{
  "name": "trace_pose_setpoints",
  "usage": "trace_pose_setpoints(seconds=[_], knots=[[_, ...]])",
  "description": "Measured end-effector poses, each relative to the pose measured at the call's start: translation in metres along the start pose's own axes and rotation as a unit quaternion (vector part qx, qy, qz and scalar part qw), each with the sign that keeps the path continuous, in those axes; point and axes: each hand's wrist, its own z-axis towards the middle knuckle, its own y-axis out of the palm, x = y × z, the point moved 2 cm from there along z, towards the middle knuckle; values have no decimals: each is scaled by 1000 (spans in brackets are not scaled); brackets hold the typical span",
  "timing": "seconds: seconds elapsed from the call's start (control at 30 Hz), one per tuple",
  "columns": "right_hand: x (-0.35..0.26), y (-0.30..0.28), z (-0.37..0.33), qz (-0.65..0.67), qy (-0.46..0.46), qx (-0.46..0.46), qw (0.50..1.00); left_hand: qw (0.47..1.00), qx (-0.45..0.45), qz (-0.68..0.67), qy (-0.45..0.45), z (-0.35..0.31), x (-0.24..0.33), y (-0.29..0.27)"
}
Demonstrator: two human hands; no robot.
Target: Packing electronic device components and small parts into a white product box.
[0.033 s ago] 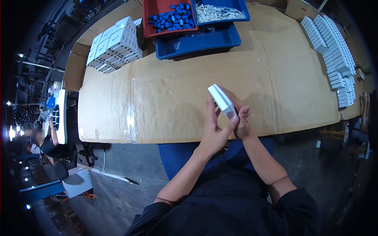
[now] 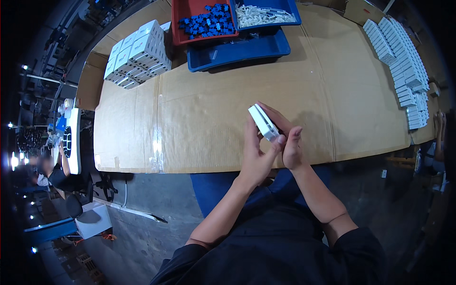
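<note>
A small flat white box (image 2: 262,122) is held between my two hands above the near middle of the table, its narrow side facing up. A dark slit runs along that side. My left hand (image 2: 257,159) grips the box, fingers on its left and the thumb at its near end. My right hand (image 2: 293,151) is closed against the right face, with its fingers stretched behind the box and mostly hidden. The thumb of this hand points up, apart from the box.
Cardboard covers the table (image 2: 209,123). Stacked white boxes (image 2: 137,54) stand at the far left, and rows of white boxes (image 2: 403,66) line the right. A red bin (image 2: 180,38) holds blue pieces (image 2: 209,21); one blue bin (image 2: 298,19) holds white plastic parts (image 2: 259,16). Another blue bin (image 2: 237,59) sits nearer.
The white box has turned slightly and shifted a little left and nearer, so its dark slit shows more clearly. Both hands stay on it.
</note>
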Motion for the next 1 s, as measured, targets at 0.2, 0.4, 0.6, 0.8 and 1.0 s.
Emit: trace_pose_setpoints(seconds=[0.2,0.4,0.6,0.8,1.0], knots=[[-9,-11,-2,-181,-49,-44,981,956,105,-234,-144,10,0,-22],[5,-5,-9,-278,-85,-69,954,932,128,-237,-242,6,-9,-20],[18,3,-11,-402,-176,-47,897,927,142,-244,-246,6,-15,-22],[24,15,-13,-434,-204,-8,878,930,206,-207,-224,6,1,-14],[24,15,-17,-454,-198,-15,869,923,228,-214,-226,4,6,-10]])
